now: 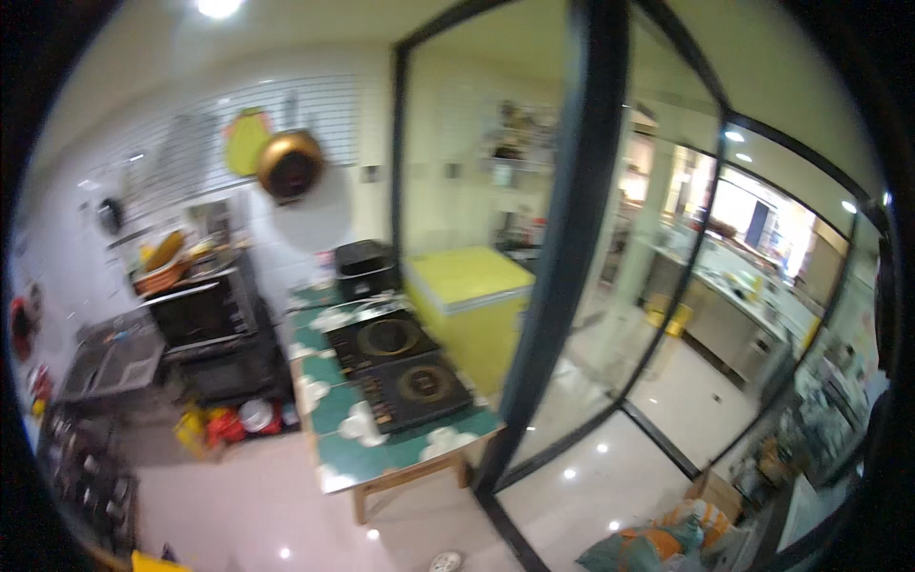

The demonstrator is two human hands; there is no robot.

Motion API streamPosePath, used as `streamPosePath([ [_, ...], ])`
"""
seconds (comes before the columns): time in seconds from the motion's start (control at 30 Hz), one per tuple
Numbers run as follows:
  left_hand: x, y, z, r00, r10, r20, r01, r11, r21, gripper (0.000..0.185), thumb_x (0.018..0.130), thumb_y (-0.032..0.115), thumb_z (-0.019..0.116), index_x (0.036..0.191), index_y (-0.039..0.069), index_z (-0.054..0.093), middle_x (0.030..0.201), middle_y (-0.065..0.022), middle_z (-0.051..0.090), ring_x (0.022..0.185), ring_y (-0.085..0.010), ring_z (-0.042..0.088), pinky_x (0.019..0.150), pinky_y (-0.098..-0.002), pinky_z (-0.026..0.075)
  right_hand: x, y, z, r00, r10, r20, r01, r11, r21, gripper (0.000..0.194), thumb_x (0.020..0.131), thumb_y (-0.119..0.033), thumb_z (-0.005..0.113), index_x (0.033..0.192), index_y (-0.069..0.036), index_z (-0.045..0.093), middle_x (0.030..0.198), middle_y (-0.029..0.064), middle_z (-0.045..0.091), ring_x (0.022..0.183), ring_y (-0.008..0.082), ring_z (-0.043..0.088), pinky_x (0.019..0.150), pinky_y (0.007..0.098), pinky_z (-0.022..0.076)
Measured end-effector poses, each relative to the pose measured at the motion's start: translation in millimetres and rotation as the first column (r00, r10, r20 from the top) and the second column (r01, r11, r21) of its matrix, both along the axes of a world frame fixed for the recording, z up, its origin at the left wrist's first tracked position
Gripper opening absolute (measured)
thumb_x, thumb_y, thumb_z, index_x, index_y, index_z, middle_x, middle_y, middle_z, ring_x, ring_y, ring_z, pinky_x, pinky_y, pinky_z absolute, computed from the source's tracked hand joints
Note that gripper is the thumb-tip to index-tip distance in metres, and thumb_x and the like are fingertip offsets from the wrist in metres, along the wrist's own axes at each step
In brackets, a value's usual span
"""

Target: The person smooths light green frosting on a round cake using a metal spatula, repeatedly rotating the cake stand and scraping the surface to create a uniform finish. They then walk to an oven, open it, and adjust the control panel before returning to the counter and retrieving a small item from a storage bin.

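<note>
Neither of my hands is in view. Before me stands a small wooden table with a green and white floral cover (332,436). Two black induction cooktops lie on it, a nearer cooktop (450,400) and a farther cooktop (350,347). At the table's far end sits a black open-topped appliance or container (363,268). Below, at the picture's bottom edge, the tip of a shoe (447,562) shows on the tiled floor.
Right of the table rises a dark-framed glass partition (565,236), with a yellow chest-like box (472,279) behind it. An oven (200,314) and a sink (118,361) line the left wall. Sacks (650,543) lie on the floor at lower right. A golden pan (289,166) hangs on the wall.
</note>
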State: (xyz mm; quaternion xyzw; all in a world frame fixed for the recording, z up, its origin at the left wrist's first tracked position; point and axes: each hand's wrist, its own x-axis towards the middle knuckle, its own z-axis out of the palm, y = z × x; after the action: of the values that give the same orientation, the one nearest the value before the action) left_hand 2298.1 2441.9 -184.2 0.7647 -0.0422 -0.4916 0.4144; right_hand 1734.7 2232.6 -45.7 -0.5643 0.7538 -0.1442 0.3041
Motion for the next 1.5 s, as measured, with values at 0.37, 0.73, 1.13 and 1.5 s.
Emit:
streamPosePath([
  [0.37, -153, -416, -51, 0.859, -0.48, -0.176, 0.478, 0.876, -0.055, 0.011, 0.083, 0.009, 0.054, 0.091, 0.009, 0.062, 0.057, 0.0038, 0.049, 0.044, -0.0072, 0.041, 0.038, -0.0234, 0.035, -136, -154, -2, 0.915, -0.4, -0.058, 0.401, 0.916, 0.001, 0.038, 0.085, -0.015, 0.048, 0.122, -0.007, 0.043, 0.081, 0.0216, 0.062, 0.073, 0.039, 0.058, 0.066, 0.0455, 0.0456],
  [0.73, -473, -822, -32, 0.483, -0.875, 0.022, 0.847, 0.461, -0.265, 0.022, 0.084, 0.016, 0.057, 0.105, 0.013, 0.061, 0.069, -0.0019, 0.058, 0.054, -0.0123, 0.05, 0.045, -0.0261, 0.042, -307, -240, -53, 0.608, -0.793, -0.038, 0.785, 0.594, 0.176, 0.033, 0.085, -0.016, 0.048, 0.117, -0.007, 0.049, 0.085, 0.0218, 0.062, 0.078, 0.0392, 0.058, 0.071, 0.0445, 0.0465],
  [1.13, -664, -978, -5, 0.609, -0.783, -0.125, 0.79, 0.614, 0.001, 0.022, 0.086, 0.018, 0.054, 0.106, 0.009, 0.059, 0.077, -0.0046, 0.059, 0.063, -0.0151, 0.053, 0.051, -0.0281, 0.045, -621, -557, -30, 0.868, -0.481, -0.12, 0.452, 0.867, -0.209, 0.029, 0.085, -0.016, 0.048, 0.112, -0.007, 0.056, 0.089, 0.0219, 0.062, 0.083, 0.0394, 0.058, 0.076, 0.0433, 0.0474],
  [1.5, -928, -1241, -39, 0.598, -0.785, -0.158, 0.796, 0.605, 0.01, 0.024, 0.089, 0.02, 0.051, 0.107, 0.006, 0.058, 0.084, -0.0071, 0.06, 0.072, -0.0176, 0.056, 0.057, -0.0298, 0.048, -830, -812, -18, 0.875, -0.476, -0.094, 0.48, 0.877, 0.032, 0.035, 0.084, -0.012, 0.047, 0.118, -0.008, 0.053, 0.097, 0.0234, 0.06, 0.094, 0.0387, 0.056, 0.081, 0.0453, 0.0464],
])
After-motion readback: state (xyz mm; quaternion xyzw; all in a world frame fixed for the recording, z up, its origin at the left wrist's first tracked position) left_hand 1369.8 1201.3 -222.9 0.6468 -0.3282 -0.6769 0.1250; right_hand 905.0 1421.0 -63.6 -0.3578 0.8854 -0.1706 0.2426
